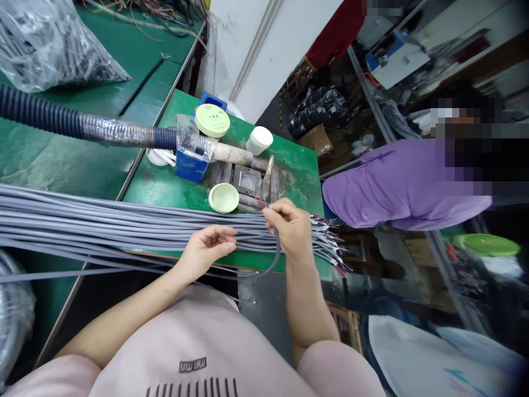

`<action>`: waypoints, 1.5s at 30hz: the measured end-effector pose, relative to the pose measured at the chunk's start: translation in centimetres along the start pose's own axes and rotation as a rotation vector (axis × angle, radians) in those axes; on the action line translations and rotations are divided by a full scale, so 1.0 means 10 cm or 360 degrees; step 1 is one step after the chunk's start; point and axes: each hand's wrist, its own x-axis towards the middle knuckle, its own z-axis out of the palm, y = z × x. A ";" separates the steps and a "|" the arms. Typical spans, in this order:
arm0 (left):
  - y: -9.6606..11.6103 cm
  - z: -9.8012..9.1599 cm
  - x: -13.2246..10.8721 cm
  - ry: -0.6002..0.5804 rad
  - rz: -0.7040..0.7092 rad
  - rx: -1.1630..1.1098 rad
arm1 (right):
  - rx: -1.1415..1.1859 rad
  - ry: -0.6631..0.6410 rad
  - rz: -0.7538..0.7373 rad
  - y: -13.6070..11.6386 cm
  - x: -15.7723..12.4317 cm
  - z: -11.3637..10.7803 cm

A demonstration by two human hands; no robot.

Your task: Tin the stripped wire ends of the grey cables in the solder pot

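A thick bundle of grey cables [103, 223] lies across the green bench from the left, its stripped coloured ends [328, 242] fanning out at the right. My right hand [291, 226] pinches the end of a single grey cable [275, 259] that loops down below the bundle, its tip held close to a metal fixture [248, 182]. My left hand [206, 251] rests on the bundle with its fingers curled loosely over the cables.
A corrugated hose [82, 127] runs to a blue box [190, 162]. Pale green lids [223, 197] [212, 119] and a white jar [259, 139] stand around the fixture. A bag of parts [49, 44] lies far left. A person in purple [405, 184] sits at right.
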 end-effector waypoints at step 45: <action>-0.41 0.38 -0.32 -0.0136 0.0061 0.0162 | -0.0261 0.0322 -0.0526 -0.23 -0.95 0.12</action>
